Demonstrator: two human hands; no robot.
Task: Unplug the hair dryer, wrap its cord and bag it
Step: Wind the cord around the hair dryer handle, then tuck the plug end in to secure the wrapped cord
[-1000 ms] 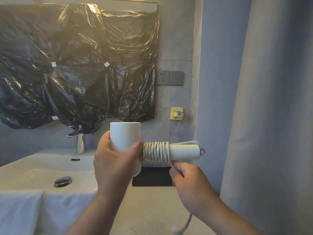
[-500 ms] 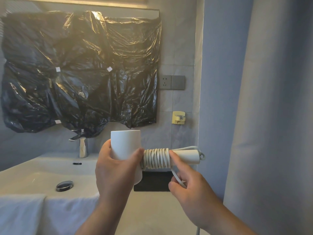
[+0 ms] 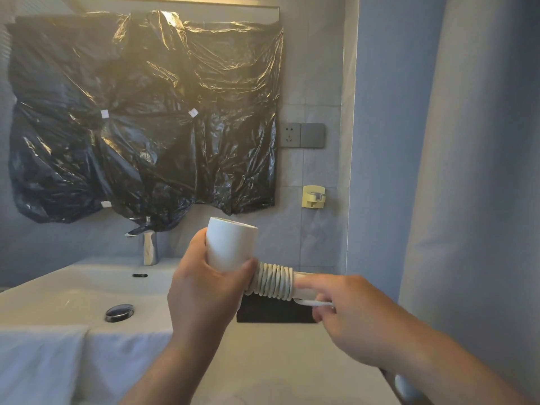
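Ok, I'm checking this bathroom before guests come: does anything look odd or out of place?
Yes: crumpled black plastic sheeting is taped up above the sink, its lower edge sagging down to the faucet.

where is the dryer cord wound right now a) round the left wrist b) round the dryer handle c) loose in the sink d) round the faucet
b: the cord sits in tight coils on the handle of the hair dryer, just right of the left hand gripping its barrel.

The left hand [image 3: 204,290] and right hand [image 3: 350,314] are bare, and both forearms [image 3: 455,366] run unsleeved to the lower edge of view.
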